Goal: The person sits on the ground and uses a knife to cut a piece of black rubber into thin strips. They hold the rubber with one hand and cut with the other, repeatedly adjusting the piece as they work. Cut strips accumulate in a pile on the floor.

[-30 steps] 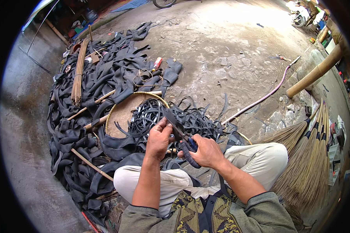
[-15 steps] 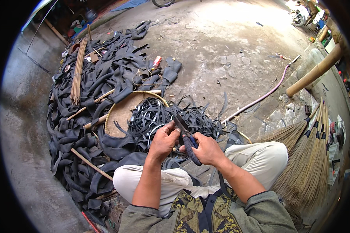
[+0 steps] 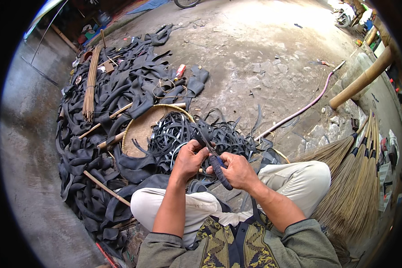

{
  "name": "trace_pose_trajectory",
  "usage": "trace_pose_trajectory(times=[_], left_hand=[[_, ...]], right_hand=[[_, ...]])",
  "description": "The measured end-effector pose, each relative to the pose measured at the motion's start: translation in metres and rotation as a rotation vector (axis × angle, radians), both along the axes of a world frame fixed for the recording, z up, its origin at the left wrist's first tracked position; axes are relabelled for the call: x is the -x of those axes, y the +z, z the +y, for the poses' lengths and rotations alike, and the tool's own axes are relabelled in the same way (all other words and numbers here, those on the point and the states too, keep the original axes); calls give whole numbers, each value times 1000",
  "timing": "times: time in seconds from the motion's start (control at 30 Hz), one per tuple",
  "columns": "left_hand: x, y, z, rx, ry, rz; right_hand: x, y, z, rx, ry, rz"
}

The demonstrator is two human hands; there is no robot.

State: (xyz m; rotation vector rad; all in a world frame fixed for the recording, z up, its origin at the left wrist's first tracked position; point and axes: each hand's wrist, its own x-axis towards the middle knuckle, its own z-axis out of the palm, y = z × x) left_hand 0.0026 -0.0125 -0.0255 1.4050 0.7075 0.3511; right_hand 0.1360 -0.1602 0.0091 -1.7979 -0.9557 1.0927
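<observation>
In front of my crossed legs, my right hand is wrapped round a pair of scissors with dark, cloth-wrapped handles. The blades point up and away to the left, and the handles are close together. My left hand is pinched closed right beside the blades. What its fingers hold is hidden against the dark rubber behind. Just beyond both hands lies a tangled heap of thin black rubber strips, partly on a round woven tray.
Wide black rubber pieces cover the ground at left, with a bundle of thin sticks on top. A bamboo stick lies by my left knee. Straw brooms lean at right, near a pinkish pole and a thick bamboo post.
The scissors have closed: their handles stood apart before and are together now. My right hand's fingers have drawn in, while my left hand has barely moved.
</observation>
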Motion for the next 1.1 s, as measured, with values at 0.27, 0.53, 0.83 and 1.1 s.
trace_pose_trajectory(times=[0.27, 0.53, 0.83, 1.1], left_hand=[[0, 18, 23, 5, 248, -131], [-27, -10, 47, 40, 403, -3], [-73, -199, -2, 946, 510, 356], [-83, -295, -61, 1368, 837, 185]], right_hand=[[-39, 15, -12, -275, -288, 527], [-85, 73, -83, -438, -445, 282], [-110, 47, -104, -211, -838, -62], [-109, 48, -94, 126, -702, -457]])
